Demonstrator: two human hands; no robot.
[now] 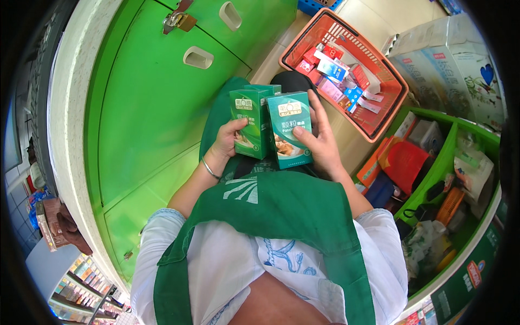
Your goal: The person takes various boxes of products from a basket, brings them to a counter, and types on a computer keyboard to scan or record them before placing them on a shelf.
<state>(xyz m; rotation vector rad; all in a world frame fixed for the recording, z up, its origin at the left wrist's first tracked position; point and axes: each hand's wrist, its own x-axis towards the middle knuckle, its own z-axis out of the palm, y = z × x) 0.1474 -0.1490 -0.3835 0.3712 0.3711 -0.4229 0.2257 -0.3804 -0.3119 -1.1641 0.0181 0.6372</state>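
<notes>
My left hand (228, 137), with a bangle at the wrist, holds a green carton (248, 126) upright over my lap. Another green box (268, 88) shows partly behind it; which hand bears it I cannot tell. In my right hand (323, 138) is a teal carton (289, 156), its thumb on the front face and its fingers along the far side. Both cartons bear printed writing and stand side by side. Beyond my knees, a coral plastic shopping basket (390, 115) holds several small red, blue, white and pink boxes.
Green cabinet doors (150, 101) with recessed handles and a brass padlock (185, 22) rise on the left. Large cardboard cartons (438, 65) stand at the upper right. Below them, an open green divided bin (438, 156) holds bags, a red item and an orange basket.
</notes>
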